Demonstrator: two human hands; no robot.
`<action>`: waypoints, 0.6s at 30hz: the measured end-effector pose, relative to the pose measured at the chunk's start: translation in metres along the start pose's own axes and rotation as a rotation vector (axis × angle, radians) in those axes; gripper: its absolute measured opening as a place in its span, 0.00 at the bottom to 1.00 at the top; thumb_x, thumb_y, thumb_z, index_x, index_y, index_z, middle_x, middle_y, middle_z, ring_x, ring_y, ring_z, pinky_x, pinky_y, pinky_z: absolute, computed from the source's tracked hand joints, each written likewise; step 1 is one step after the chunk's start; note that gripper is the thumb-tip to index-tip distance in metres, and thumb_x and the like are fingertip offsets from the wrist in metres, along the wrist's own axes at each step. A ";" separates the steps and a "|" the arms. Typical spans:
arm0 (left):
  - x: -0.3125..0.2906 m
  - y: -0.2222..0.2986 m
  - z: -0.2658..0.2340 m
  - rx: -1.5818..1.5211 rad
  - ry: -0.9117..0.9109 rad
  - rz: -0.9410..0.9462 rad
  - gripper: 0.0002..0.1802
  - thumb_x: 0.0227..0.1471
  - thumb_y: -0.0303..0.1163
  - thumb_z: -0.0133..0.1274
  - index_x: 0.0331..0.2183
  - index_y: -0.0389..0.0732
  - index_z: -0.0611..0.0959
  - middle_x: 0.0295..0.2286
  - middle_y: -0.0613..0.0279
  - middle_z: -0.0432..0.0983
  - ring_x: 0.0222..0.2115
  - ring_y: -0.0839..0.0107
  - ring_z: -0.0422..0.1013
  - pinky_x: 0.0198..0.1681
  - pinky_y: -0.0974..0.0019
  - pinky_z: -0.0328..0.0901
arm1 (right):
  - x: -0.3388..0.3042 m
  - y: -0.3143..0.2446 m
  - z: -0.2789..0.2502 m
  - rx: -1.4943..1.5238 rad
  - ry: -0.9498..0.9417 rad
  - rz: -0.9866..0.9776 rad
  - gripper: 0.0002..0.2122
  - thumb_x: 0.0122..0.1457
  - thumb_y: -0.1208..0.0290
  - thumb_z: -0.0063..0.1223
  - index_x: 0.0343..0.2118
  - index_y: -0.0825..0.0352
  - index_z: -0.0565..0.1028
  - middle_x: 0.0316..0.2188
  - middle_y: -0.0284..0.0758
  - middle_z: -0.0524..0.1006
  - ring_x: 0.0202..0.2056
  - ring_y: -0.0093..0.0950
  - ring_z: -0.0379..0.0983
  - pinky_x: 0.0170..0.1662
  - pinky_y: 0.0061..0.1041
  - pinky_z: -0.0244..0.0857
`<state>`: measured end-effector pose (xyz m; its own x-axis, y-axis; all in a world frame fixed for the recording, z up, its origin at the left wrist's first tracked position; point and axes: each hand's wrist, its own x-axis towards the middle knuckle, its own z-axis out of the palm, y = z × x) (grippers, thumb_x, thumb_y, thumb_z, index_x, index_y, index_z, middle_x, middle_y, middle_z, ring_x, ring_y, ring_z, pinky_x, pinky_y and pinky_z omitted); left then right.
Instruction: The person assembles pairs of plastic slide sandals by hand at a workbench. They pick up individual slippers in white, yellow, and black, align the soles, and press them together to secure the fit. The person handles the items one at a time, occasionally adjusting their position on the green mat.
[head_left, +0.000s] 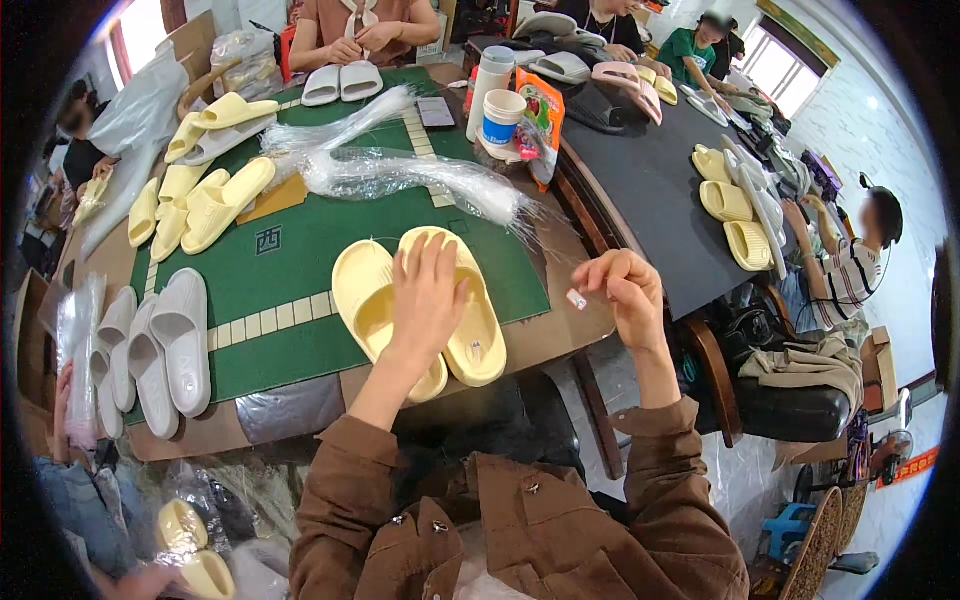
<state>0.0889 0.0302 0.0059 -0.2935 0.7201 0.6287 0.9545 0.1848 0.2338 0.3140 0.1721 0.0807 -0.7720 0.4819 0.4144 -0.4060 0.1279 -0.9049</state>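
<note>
A pair of pale yellow slide slippers (pixel 486 345) lies side by side at the near edge of the green table mat. My left hand (pixel 428 300) rests palm down across their straps, its fingers stretched out over them. To the right of the pair, my right hand (pixel 632 300) is raised with thumb and fingertips pinched together. A small white tag with red marks (pixel 577 299) hangs just below those fingertips; whatever links it to them is too thin to make out. Beyond the slippers lies a bundle of long clear plastic strands (pixel 430 180).
Grey slippers (pixel 180 340) stand at the left edge, with more yellow ones (pixel 228 207) behind. A paper cup (pixel 500 118), a white bottle (pixel 490 80) and an orange bag (pixel 540 115) stand at the back right. Several people work around the tables. A dark chair (pixel 795 408) stands right.
</note>
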 end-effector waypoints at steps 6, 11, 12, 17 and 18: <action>0.043 -0.010 0.031 -0.155 -0.159 -0.012 0.28 0.54 0.35 0.52 0.54 0.34 0.67 0.55 0.50 0.61 0.56 0.55 0.59 0.55 0.49 0.56 | -0.008 -0.003 0.017 -0.167 0.086 0.090 0.13 0.59 0.68 0.53 0.43 0.70 0.69 0.42 0.36 0.71 0.46 0.27 0.70 0.52 0.28 0.62; 0.094 -0.039 0.077 -0.137 -0.309 -0.178 0.30 0.59 0.40 0.43 0.60 0.40 0.59 0.61 0.54 0.53 0.61 0.55 0.53 0.60 0.41 0.49 | -0.031 -0.006 -0.034 -0.344 0.412 0.162 0.10 0.61 0.80 0.46 0.45 0.70 0.69 0.36 0.36 0.76 0.37 0.24 0.75 0.43 0.22 0.69; 0.094 -0.049 0.092 -0.129 -0.328 -0.196 0.30 0.59 0.40 0.42 0.60 0.41 0.59 0.61 0.56 0.53 0.61 0.55 0.52 0.60 0.40 0.48 | -0.037 -0.008 -0.039 -0.313 0.419 0.182 0.09 0.61 0.80 0.46 0.44 0.70 0.70 0.35 0.36 0.76 0.37 0.23 0.75 0.43 0.22 0.69; 0.099 -0.063 0.126 -0.072 -0.589 -0.277 0.29 0.59 0.41 0.36 0.61 0.48 0.59 0.63 0.65 0.49 0.63 0.57 0.49 0.63 0.39 0.41 | -0.067 -0.030 -0.059 -0.339 0.512 0.276 0.08 0.62 0.78 0.47 0.44 0.69 0.70 0.34 0.37 0.76 0.33 0.23 0.75 0.39 0.22 0.70; 0.098 -0.064 0.123 -0.027 -0.622 -0.247 0.28 0.60 0.41 0.35 0.61 0.48 0.59 0.63 0.66 0.49 0.63 0.58 0.49 0.63 0.39 0.41 | -0.074 -0.039 -0.073 -0.303 0.566 0.156 0.10 0.62 0.78 0.47 0.45 0.69 0.69 0.35 0.37 0.76 0.33 0.22 0.74 0.40 0.22 0.70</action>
<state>0.0055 0.1717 -0.0386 -0.4107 0.9117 0.0116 0.8591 0.3828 0.3396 0.4225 0.1946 0.0781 -0.4010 0.8852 0.2359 -0.0909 0.2178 -0.9718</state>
